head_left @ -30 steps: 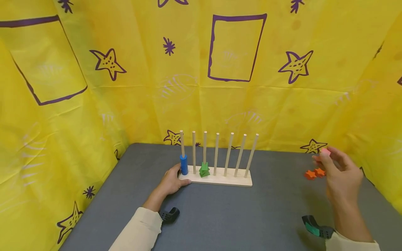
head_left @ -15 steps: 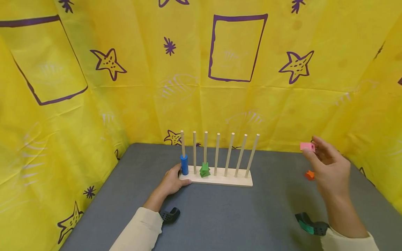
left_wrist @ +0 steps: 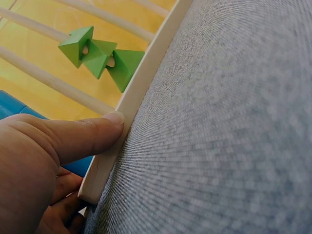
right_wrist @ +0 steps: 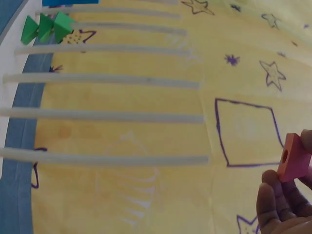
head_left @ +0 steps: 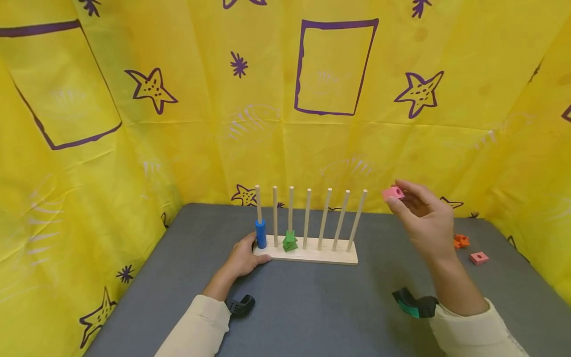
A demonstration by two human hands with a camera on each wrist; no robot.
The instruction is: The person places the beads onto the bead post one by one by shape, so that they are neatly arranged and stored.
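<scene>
My left hand (head_left: pixel 243 255) grips the left end of a wooden peg board (head_left: pixel 321 256), its thumb pressed on the near edge. Several upright pegs rise from the board. Blue cylinders (head_left: pixel 260 235) are stacked on the leftmost peg, close to that hand. Three green triangular beads (left_wrist: pixel 100 56) sit on the third peg from the left. Raised to the right of the pegs, my right hand (head_left: pixel 426 223) pinches a pink square bead (head_left: pixel 390 194) between thumb and fingers. The bead is tilted, and its hole shows in the right wrist view too.
Orange star-shaped beads (head_left: pixel 462 241) lie on the grey table (head_left: pixel 321 312) at the right, partly hidden by my right wrist. Beside them lies another pink square bead (head_left: pixel 479 258). A yellow patterned cloth (head_left: pixel 267 144) stands behind the table and along its sides.
My right hand has carried the pink bead left and up toward the pegs. The pink bead on the table, hidden before, now shows. My left hand keeps its grip on the board.
</scene>
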